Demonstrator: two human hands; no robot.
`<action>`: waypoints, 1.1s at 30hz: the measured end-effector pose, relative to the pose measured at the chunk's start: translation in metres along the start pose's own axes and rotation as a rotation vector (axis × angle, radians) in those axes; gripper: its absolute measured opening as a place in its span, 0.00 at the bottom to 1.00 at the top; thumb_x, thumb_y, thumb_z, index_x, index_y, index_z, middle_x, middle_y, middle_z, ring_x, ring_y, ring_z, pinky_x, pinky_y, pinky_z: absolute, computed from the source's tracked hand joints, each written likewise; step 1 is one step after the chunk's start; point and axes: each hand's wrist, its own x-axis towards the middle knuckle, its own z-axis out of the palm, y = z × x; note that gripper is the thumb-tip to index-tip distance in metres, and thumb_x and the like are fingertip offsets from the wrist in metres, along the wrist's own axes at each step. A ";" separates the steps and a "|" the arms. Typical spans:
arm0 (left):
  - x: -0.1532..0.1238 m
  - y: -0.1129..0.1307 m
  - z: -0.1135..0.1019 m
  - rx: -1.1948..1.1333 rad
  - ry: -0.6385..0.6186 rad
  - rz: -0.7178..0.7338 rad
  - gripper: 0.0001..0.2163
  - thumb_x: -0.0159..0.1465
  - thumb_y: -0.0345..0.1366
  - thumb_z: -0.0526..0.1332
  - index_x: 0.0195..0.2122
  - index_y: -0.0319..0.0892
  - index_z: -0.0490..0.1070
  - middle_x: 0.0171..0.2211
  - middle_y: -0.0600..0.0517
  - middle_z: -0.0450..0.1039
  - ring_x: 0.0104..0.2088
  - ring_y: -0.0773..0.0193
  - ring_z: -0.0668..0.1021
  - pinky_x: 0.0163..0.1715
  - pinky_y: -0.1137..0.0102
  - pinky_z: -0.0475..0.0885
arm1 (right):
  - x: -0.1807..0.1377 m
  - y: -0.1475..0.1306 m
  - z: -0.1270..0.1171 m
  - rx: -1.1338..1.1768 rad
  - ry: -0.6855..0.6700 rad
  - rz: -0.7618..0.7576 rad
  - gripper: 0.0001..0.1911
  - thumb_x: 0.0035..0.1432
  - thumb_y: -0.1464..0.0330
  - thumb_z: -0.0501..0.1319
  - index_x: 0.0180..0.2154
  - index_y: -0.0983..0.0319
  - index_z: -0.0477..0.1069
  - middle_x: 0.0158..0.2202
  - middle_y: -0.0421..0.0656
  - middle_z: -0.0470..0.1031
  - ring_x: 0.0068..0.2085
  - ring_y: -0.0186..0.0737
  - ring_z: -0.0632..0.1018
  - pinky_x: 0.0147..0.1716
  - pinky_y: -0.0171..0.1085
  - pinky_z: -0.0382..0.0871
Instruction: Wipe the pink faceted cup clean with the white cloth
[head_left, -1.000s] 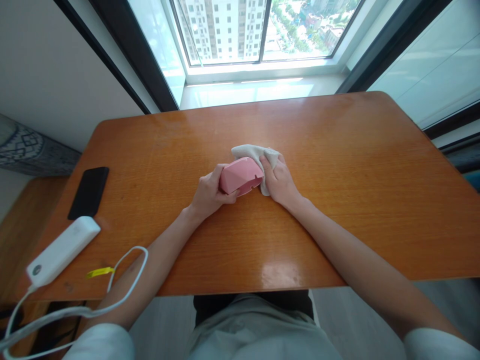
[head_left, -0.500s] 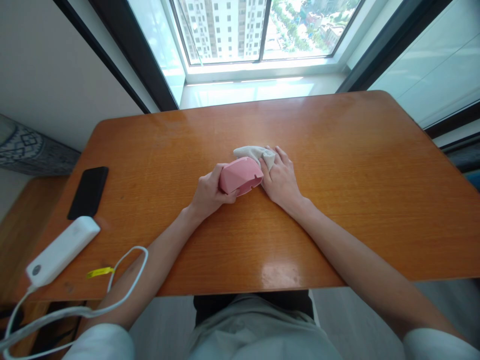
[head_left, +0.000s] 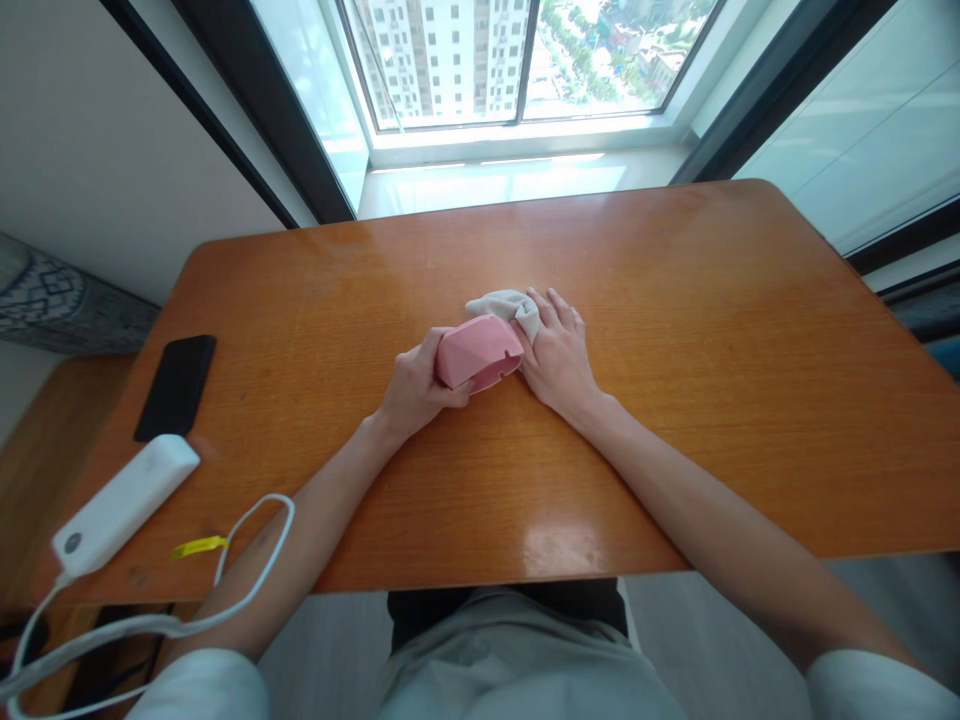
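Observation:
My left hand (head_left: 424, 375) is closed around a pink ashtray (head_left: 476, 352) with faceted sides and notches in its rim. The ashtray is tilted, its hollow side turned toward the right. Just behind it a crumpled whitish cloth (head_left: 501, 304) lies on the wooden table (head_left: 720, 400). Flat on the tabletop, my right hand (head_left: 559, 350) has its fingers stretched out and apart. Its thumb side touches the cloth's right end, and the thumb is partly hidden near the ashtray.
At the left of the table are a black phone (head_left: 176, 387) and a white power strip (head_left: 126, 503). The strip's white cable (head_left: 281, 550) loops over my left forearm and carries a yellow tag (head_left: 199, 546). A window (head_left: 525, 70) stands beyond the far edge.
My right hand's fingers have spread out, and the cloth's right end has come away from between them, a little to the left. My left hand and the ashtray have hardly moved.

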 end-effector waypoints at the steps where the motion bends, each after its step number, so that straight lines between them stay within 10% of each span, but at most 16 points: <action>1: 0.000 0.000 0.000 -0.007 0.000 0.001 0.25 0.62 0.57 0.71 0.50 0.44 0.72 0.32 0.54 0.77 0.28 0.66 0.74 0.28 0.73 0.68 | 0.000 0.000 0.000 0.023 0.010 0.000 0.28 0.82 0.56 0.46 0.68 0.60 0.73 0.76 0.55 0.68 0.79 0.66 0.63 0.75 0.72 0.55; 15: -0.004 -0.005 0.001 -0.035 -0.053 0.093 0.24 0.62 0.51 0.71 0.53 0.44 0.71 0.35 0.52 0.79 0.30 0.64 0.76 0.32 0.70 0.71 | -0.010 -0.013 -0.015 0.523 0.053 -0.198 0.32 0.82 0.50 0.40 0.66 0.50 0.76 0.73 0.42 0.75 0.72 0.49 0.75 0.74 0.55 0.68; 23: -0.004 -0.008 0.004 -0.032 -0.040 0.173 0.23 0.61 0.48 0.71 0.54 0.44 0.71 0.37 0.51 0.81 0.32 0.61 0.80 0.34 0.68 0.74 | -0.019 -0.028 -0.023 0.289 0.083 -0.408 0.34 0.79 0.54 0.47 0.79 0.53 0.58 0.79 0.45 0.66 0.78 0.58 0.67 0.77 0.64 0.64; 33: -0.005 -0.008 0.003 -0.037 -0.041 0.158 0.18 0.64 0.51 0.70 0.43 0.45 0.69 0.33 0.52 0.78 0.30 0.63 0.76 0.31 0.66 0.75 | -0.029 -0.054 -0.034 0.141 0.013 -0.473 0.34 0.76 0.57 0.58 0.78 0.50 0.61 0.79 0.41 0.65 0.81 0.63 0.61 0.81 0.67 0.50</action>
